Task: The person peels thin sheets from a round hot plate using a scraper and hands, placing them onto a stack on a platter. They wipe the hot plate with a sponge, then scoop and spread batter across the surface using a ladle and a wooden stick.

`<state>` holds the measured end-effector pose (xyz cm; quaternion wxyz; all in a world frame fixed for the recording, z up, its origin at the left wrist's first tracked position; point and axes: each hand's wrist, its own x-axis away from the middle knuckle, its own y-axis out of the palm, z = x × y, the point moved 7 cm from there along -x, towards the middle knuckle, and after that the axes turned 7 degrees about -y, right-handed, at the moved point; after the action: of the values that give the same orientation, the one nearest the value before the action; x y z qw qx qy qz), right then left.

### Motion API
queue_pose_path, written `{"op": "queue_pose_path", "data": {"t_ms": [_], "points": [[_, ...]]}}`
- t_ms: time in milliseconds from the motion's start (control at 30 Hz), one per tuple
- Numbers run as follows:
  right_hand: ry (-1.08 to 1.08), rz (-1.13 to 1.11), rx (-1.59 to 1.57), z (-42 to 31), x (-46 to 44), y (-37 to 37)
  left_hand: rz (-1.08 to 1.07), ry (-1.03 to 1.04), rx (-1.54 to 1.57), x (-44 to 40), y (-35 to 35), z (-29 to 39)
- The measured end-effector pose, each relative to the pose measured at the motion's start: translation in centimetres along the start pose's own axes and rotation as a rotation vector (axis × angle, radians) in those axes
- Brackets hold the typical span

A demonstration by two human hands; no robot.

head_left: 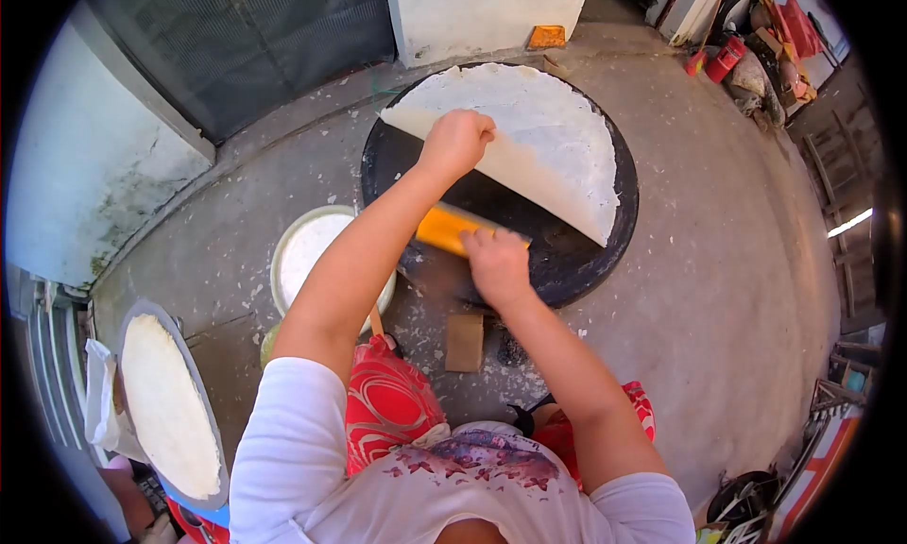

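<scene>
A large round black griddle (576, 275) stands on the floor ahead of me. Over its far part lies a thin white sheet of batter or flatbread (548, 119), folded over along a straight edge that crosses the griddle. My left hand (457, 140) is closed on the sheet near its folded edge, towards the left. Lower down, my right hand (498, 261) grips a flat yellow scraper (442, 229) above the bare near part of the griddle. The scraper is slightly blurred.
A bucket of white batter (281, 278) stands left of the griddle, partly behind my left forearm. A brown block (464, 343) lies near my knees. At the lower left, a round tray (217, 450) holds pale flatbread. Clutter (756, 62) fills the far right corner.
</scene>
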<state>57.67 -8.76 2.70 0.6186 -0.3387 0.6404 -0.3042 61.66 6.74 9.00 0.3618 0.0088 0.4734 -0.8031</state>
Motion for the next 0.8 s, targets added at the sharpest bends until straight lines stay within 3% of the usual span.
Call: {"op": "queue_pose_path", "data": {"t_ms": [133, 267, 433, 533, 633, 800], "points": [[0.176, -0.1, 0.258, 7.6, -1.5, 1.5, 0.13, 0.134, 0.003, -1.0, -2.5, 2.9], [0.281, -0.111, 0.286, 10.6, -0.5, -0.6, 0.259, 0.31, 0.052, 0.5, -5.3, 5.7], [0.074, -0.122, 0.04, 5.9, 3.7, -4.0, 0.295, 0.475, 0.005, 7.5, -5.2, 4.8], [-0.038, -0.364, -0.141, 2.1, 6.3, -7.5, 0.206, 0.431, -0.015, 12.5, -3.0, 1.7], [-0.009, -0.396, -0.268, 0.1, 8.2, -11.0, 0.086, 0.286, -0.065, 15.0, -0.3, -1.5], [0.204, -0.416, -0.404, -1.2, 9.7, -13.6, -0.008, 0.297, -0.3, 16.3, 3.1, -1.5]]}}
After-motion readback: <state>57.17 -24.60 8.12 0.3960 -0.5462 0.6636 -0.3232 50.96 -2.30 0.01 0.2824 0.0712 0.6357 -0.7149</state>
